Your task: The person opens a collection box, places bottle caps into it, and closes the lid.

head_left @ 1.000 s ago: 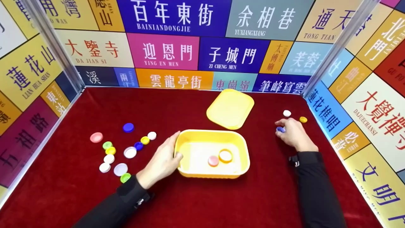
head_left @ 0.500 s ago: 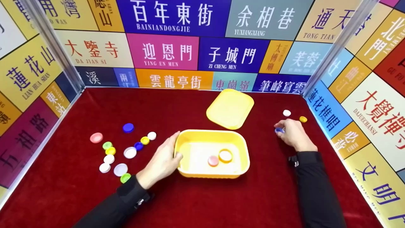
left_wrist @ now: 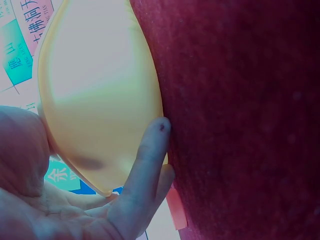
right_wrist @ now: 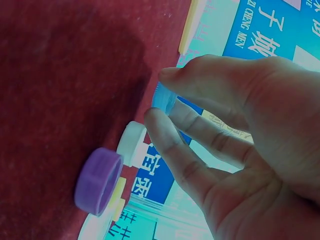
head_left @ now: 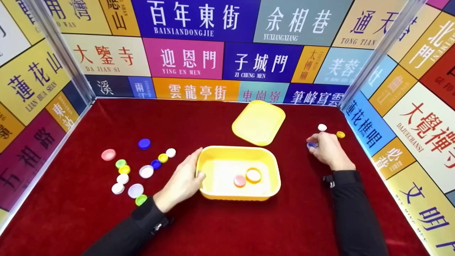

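Observation:
My left hand grips the left end of a yellow plastic box, with the thumb at its rim; in the left wrist view, fingers lie along the box wall. Inside the box are a pink bottle cap and an orange-rimmed cap. Off to the right, my right hand pinches a blue bottle cap between thumb and fingers. The right wrist view shows this blue cap at the fingertips. Near that hand are a white cap and a yellow cap.
A yellow lid lies behind the box. Several coloured caps are scattered at the left, including a pink one and a blue one. A purple cap shows only in the right wrist view. Printed panels surround the red cloth.
The right hand has shifted slightly to the left with the blue cap. The left hand and the box have stayed in place.

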{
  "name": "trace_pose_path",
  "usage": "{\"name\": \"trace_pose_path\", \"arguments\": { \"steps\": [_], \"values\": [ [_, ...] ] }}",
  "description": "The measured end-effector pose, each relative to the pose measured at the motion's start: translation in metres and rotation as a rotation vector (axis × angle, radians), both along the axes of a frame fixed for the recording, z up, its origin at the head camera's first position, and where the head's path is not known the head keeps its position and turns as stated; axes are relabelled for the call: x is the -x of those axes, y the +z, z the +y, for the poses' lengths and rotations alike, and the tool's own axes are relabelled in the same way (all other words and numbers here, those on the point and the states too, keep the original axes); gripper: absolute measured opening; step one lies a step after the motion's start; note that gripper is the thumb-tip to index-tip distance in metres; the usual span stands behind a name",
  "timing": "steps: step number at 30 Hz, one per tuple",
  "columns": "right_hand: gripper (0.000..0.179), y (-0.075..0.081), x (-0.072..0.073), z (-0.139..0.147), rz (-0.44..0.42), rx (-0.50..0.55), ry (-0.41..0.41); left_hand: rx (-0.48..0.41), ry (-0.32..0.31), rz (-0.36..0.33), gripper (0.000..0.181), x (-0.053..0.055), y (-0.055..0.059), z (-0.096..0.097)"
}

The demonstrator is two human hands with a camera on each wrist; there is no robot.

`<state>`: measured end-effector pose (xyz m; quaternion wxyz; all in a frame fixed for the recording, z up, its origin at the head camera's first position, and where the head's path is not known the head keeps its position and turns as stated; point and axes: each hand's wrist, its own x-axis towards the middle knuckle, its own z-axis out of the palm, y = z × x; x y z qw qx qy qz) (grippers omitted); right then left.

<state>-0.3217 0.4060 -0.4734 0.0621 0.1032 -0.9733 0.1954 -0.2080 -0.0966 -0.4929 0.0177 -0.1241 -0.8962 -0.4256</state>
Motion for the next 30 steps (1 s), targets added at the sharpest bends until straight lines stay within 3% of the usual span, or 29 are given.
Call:
{"name": "trace_pose_path", "arguments": {
  "steps": [12,20,30],
  "values": [
    [0.029,0.022,-0.009,-0.03,-0.008,0.042,0.043,0.004,0.003,-0.004,0.078,0.0,-0.001,0.0],
    [0.029,0.041,-0.024,-0.068,0.058,0.094,0.152,0.004,0.003,-0.004,0.077,0.0,-0.001,0.0],
    [0.024,0.053,-0.048,-0.115,0.129,0.138,0.312,0.005,-0.01,0.012,0.076,0.0,0.001,0.0]
  ]
}}
